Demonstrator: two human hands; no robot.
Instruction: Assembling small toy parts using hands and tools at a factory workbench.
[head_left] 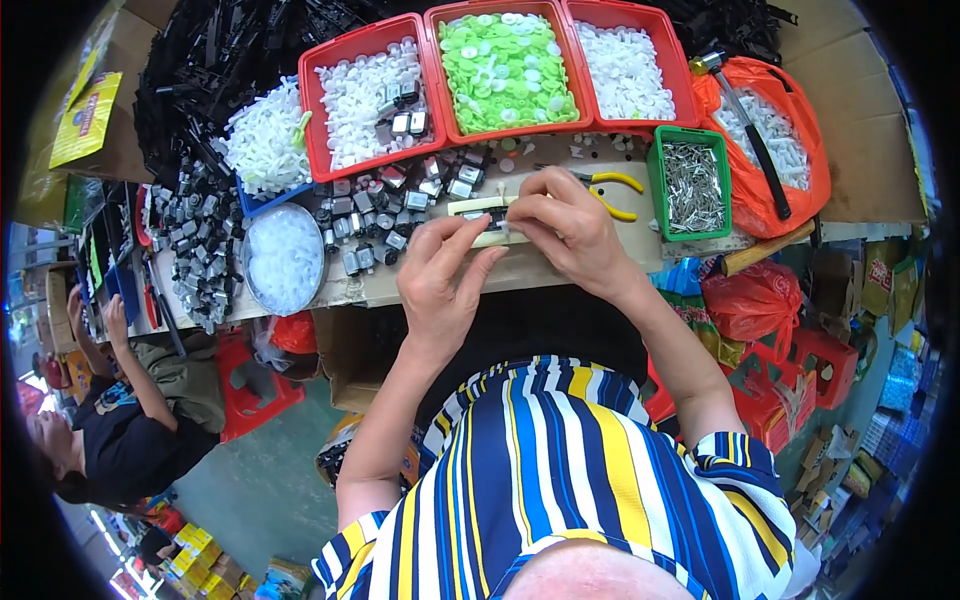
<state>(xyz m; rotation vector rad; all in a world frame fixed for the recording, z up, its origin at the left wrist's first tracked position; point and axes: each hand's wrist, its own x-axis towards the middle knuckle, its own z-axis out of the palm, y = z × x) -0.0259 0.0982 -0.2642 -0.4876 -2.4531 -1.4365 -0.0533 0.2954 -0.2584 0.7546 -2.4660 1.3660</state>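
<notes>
Over the front of the workbench, my left hand (440, 285) and my right hand (572, 228) meet with their fingertips pinched together. Between them is a small cream plastic casing (472, 206) with dark parts inside. My left thumb and fingers grip its near left side, while my right thumb and fingers press on its right end. My fingers cover much of it, and the finer pieces are too small to name. Small silver-and-black motors (380, 215) lie heaped to the left of my hands. Yellow-handled pliers (618, 196) rest just beyond my right hand.
Red bins hold white parts (625, 75) and green discs (500, 70). A green box of metal pins (693, 190), a hammer (755, 150) on a red bag and a clear tub (284, 258) stand around. Black parts (220, 80) pile up behind. Another person (120, 420) sits at the left.
</notes>
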